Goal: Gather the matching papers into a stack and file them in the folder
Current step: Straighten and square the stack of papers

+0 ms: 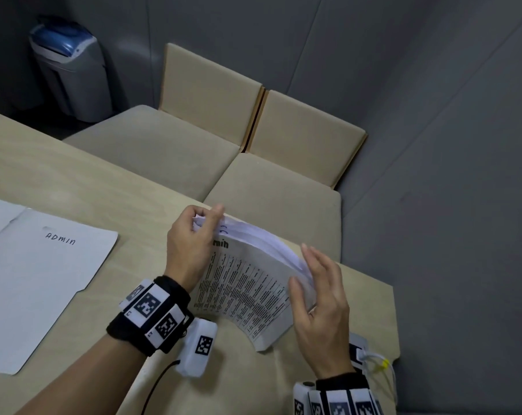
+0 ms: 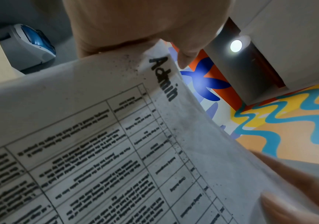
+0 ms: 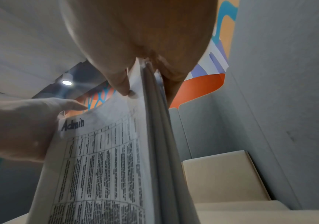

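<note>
A stack of printed papers (image 1: 247, 289) headed "Admin" stands on its lower edge on the table, bowed, between both hands. My left hand (image 1: 193, 235) pinches the stack's top left corner. My right hand (image 1: 316, 283) holds the right edge, thumb in front and fingers behind. The left wrist view shows the front sheet (image 2: 116, 151) with its table of text close up. In the right wrist view the stack (image 3: 116, 166) is seen edge-on, with my thumb (image 3: 122, 86) on its front. A white folder (image 1: 35, 283) marked "ADMIN" lies flat at the left.
The beige table (image 1: 74, 187) ends in an edge just behind the papers. Two beige upholstered seats (image 1: 271, 187) stand beyond it against grey walls. A grey bin with a blue lid (image 1: 71, 67) stands in the far left corner.
</note>
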